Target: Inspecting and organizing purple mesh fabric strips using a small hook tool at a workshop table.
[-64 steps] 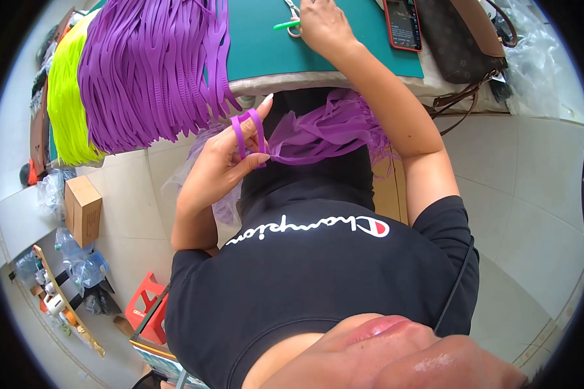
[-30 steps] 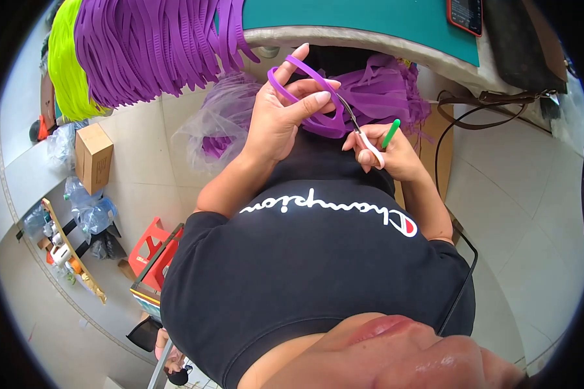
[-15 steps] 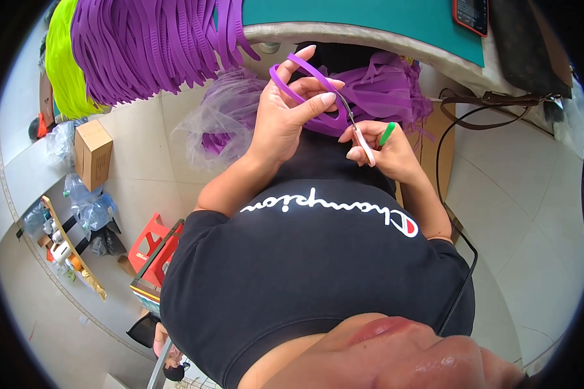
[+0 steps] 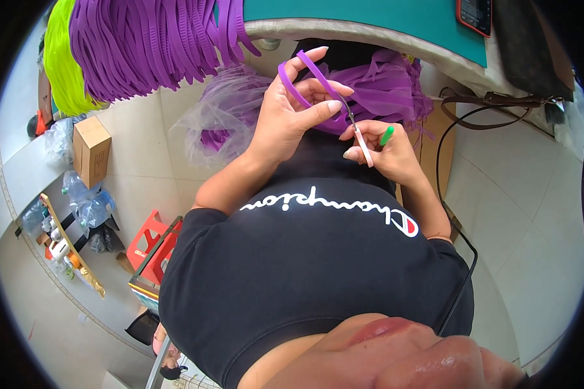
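Note:
A looped purple rubbery strap (image 4: pixel 313 67) hangs around the raised fingers of my left hand (image 4: pixel 282 126), its thumb and fingertips pinching the strap lower down. Closed around small scissors (image 4: pixel 363 146) with a pale pink handle, my right hand (image 4: pixel 392 155) keeps the dark blades against the strap beside my left fingertips. Whether the blades are parted I cannot tell. A short green piece (image 4: pixel 387 135) sticks up between my right fingers; its kind is unclear. Below the hands, a clear plastic bag (image 4: pixel 204 123) and more purple straps (image 4: pixel 383 87) lie over my lap.
A green-topped table (image 4: pixel 344 11) stands in front, with many purple straps (image 4: pixel 143 45) and lime-green ones (image 4: pixel 61 58) hanging off its left edge. On it lies a phone (image 4: pixel 475 16). A cardboard box (image 4: pixel 91 150) and red stool (image 4: pixel 152 243) stand left; a black cable (image 4: pixel 438 155) hangs right.
My left hand and the strap loop have shifted slightly to the right. The scissors stay at nearly the same spot on the strap.

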### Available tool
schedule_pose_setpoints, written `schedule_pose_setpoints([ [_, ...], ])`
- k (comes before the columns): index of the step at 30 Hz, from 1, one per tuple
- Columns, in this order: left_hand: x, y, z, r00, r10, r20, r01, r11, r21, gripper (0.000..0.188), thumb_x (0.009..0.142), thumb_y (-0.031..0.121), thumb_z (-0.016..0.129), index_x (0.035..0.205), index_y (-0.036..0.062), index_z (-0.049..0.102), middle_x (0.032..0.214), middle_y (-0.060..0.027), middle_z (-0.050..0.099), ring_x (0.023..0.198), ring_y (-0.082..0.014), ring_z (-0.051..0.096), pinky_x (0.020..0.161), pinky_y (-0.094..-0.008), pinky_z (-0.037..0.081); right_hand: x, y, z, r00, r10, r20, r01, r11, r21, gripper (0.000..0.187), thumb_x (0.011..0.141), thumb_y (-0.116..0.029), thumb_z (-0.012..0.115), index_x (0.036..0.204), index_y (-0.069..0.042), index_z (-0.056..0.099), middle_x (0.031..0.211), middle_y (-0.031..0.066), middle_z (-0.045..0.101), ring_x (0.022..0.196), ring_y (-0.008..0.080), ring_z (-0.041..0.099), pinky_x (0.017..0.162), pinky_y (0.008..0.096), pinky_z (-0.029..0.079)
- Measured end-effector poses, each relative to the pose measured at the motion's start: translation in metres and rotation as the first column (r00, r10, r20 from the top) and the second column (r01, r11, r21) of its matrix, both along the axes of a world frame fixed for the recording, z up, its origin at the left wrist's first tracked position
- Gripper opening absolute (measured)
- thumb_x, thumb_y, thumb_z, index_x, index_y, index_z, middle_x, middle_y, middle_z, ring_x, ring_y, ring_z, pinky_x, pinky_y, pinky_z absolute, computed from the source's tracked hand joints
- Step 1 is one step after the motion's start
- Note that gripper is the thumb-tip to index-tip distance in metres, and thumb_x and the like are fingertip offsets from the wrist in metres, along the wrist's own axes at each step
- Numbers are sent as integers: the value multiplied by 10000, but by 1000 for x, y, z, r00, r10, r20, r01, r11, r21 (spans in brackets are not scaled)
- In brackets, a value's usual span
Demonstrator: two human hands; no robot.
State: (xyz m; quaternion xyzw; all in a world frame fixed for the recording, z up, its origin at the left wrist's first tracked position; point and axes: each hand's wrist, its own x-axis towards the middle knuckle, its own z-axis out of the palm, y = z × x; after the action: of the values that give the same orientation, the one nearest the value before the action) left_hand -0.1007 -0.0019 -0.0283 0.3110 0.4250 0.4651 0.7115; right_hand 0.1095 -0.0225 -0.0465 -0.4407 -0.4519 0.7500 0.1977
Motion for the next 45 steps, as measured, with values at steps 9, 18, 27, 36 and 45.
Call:
schedule_pose_setpoints([
  [9,0,-5,0,999,-34,-16,34,999,15,741,828,-11,698,1450,50,300,1076,-149,678,918,-125,620,827,-279,500,-3,-7,-2,996,-77,-37,74,995,-70,254,791,-29,773,1009,19,651,691,-42,596,588,7,531,528,160,398],
  [18,-1,-2,2,1000,-14,-25,16,994,105,738,813,-34,688,1446,45,316,1168,-147,620,851,-96,596,779,-248,493,6,6,0,971,-238,-39,241,959,149,200,869,-126,695,1014,4,650,691,-22,606,570,15,508,510,159,353],
  [27,-16,-5,64,857,-513,-38,505,824,255,560,868,33,638,1386,-5,428,938,-113,682,817,-106,606,759,-246,452,-39,84,35,892,-276,-358,176,942,-287,470,964,-480,542,1094,-30,585,730,-3,589,448,-20,309,421,140,245],
  [36,-66,0,61,945,-223,-239,265,951,162,198,961,103,587,1095,-33,641,863,-72,702,852,-122,660,790,-237,481,-68,268,126,839,-150,-524,406,814,416,130,909,-142,609,855,-29,574,874,133,645,542,147,529,475,262,411],
  [45,-123,38,94,885,389,-256,-299,896,327,382,946,61,584,1302,-26,479,1007,-144,670,810,-152,662,724,-262,538,-237,458,167,857,-374,-354,514,586,627,126,909,-181,609,866,-65,636,831,90,714,488,56,429,408,231,292],
])
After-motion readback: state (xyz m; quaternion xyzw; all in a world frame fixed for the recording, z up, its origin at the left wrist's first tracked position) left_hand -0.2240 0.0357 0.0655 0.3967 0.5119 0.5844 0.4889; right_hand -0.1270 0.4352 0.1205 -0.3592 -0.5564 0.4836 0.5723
